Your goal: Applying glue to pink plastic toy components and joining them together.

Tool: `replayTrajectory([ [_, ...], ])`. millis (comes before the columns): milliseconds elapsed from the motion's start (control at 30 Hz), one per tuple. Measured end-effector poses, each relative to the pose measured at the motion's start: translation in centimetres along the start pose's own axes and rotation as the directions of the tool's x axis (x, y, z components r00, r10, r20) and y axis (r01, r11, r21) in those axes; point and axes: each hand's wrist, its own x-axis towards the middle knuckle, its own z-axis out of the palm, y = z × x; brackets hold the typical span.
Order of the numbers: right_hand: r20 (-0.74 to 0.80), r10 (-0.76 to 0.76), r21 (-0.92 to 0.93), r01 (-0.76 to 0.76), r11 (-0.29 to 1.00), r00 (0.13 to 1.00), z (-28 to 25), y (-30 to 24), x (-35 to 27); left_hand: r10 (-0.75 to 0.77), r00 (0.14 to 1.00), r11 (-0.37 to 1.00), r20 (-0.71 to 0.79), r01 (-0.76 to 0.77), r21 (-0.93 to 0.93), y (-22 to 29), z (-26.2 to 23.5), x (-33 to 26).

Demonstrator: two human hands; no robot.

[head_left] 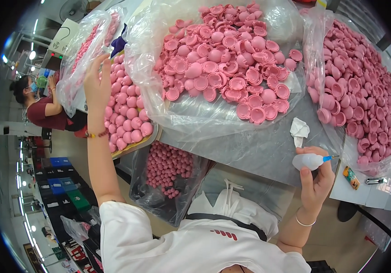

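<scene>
In my right hand [316, 177] is a small white squeeze bottle [308, 161] with a blue needle tip, the needle pointing right. A crumpled white tissue [299, 129] lies on the grey tabletop just beyond it. My left hand [97, 79] is stretched far forward at the left edge of a tray of pink balls [125, 107]. Its fingers look apart, and I make out nothing between them. Close by, past the fingertips, is a dark purple cloth [119, 44]. Open pink half-shells [232, 82] spread across a clear plastic bag in front of me.
At right, another clear bag overflows with pink half-shells [359, 86]. An orange-and-green tool [351, 178] and a stapler-like metal piece [374, 181] lie near the table's right edge. Below the table sits a lined bin of pink balls [168, 168]. Someone in maroon [45, 109] works at far left.
</scene>
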Motion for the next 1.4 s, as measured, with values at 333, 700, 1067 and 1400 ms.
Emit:
replayTrajectory([
  [333, 0.010, -0.018, 0.055, 0.018, 0.998, 1.000, -0.2, 0.2, -0.2, 0.325, 0.923, 0.940, 0.204, -0.292, -0.173, 8.9, 12.6, 3.9],
  [700, 0.042, -0.089, -0.060, 0.092, 0.994, 0.995, -0.9, 0.9, 0.0, 0.455, 0.817, 0.890, 0.355, -0.400, -0.219, 12.8, 11.5, 1.6],
  [1067, 0.088, -0.148, -0.134, 0.159, 0.978, 0.985, -1.0, 0.6, 0.1, -0.165, 0.948, 0.979, 0.271, 0.192, -0.075, 3.3, 12.8, 3.0],
  [1400, 0.071, -0.138, -0.127, 0.146, 0.981, 0.988, -1.1, 0.6, 0.1, 0.090, 0.915, 0.837, 0.394, 0.145, -0.527, 13.4, 14.5, 4.9],
])
